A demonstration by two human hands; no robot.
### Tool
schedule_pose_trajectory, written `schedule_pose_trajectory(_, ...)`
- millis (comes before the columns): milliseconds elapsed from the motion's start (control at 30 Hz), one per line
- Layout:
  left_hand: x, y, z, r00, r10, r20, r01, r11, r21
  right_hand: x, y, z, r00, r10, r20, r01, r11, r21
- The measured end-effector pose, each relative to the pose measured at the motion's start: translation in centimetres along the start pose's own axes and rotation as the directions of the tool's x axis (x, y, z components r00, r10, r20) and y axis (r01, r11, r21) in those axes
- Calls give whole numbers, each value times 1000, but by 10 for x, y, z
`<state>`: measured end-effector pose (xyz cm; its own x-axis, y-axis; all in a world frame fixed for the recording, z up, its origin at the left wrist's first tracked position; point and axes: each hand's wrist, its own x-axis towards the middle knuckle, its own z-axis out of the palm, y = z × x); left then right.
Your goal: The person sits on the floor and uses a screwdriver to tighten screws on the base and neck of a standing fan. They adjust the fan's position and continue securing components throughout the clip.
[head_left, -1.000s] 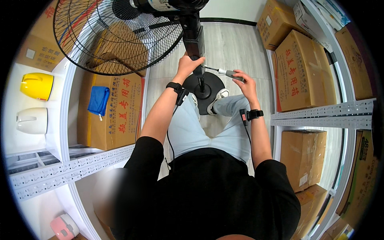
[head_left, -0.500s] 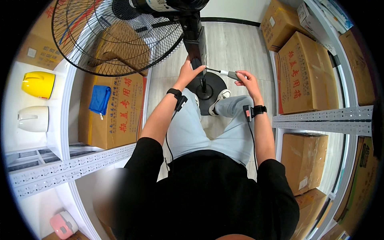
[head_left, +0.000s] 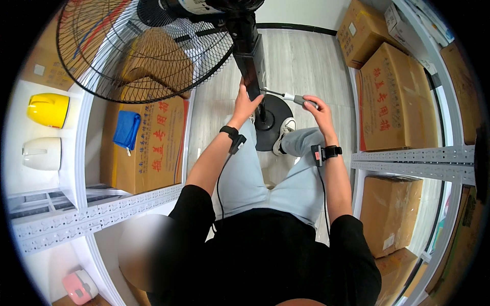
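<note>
A black standing fan reaches up from its round base (head_left: 274,133), its wire guard (head_left: 148,76) at upper left. My left hand (head_left: 246,104) is closed on the fan's pole (head_left: 247,66), fingers along its left side and thumb near the screwdriver tip. My right hand (head_left: 318,113) grips a screwdriver (head_left: 297,99) with a grey and white handle. Its shaft lies horizontal, tip at the pole's right side beside my left thumb; whether it sits in a screw is too small to tell. My legs straddle the area below, one white shoe beside the base.
Shelving (head_left: 408,155) lines both sides, holding cardboard boxes (head_left: 395,97), a yellow kettle (head_left: 48,109), a cream kettle (head_left: 41,153), a folded blue cloth (head_left: 126,130) and a pink appliance (head_left: 80,285). Pale plank flooring (head_left: 301,61) runs to a white wall behind the fan.
Both hands, the screwdriver and the fan's pole and base appear slightly lower and further right in the view. The left hand still holds the pole, the right hand the screwdriver.
</note>
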<state>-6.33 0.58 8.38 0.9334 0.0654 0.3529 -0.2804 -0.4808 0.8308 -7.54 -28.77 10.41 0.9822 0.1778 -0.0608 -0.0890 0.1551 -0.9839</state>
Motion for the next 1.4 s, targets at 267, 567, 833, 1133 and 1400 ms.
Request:
schedule_pose_trajectory(267, -2, -7, 14, 995, -75, -60, 63, 981, -181, 2, 1, -9, 985, -148, 87, 166, 949, -267)
schedule_pose_trajectory(567, -4, -5, 28, 970, -85, -226, 7, 945, -326, 1, -15, 8, 1000, 24, -4, -24, 985, -173)
schedule_pose_trajectory(833, -6, 1, 31, 966, -89, -244, 18, 960, -280, 1, -1, 18, 990, -137, -32, 129, 976, -178)
schedule_pose_trajectory(1133, -9, 4, 23, 969, -121, -216, 66, 968, -243, 4, -1, 20, 994, 86, -70, -88, 996, -26)
schedule_pose_trajectory(1400, -7, 2, 25, 963, -120, -241, 47, 957, -286, 14, -11, 18, 976, 199, -94, -206, 975, -81)
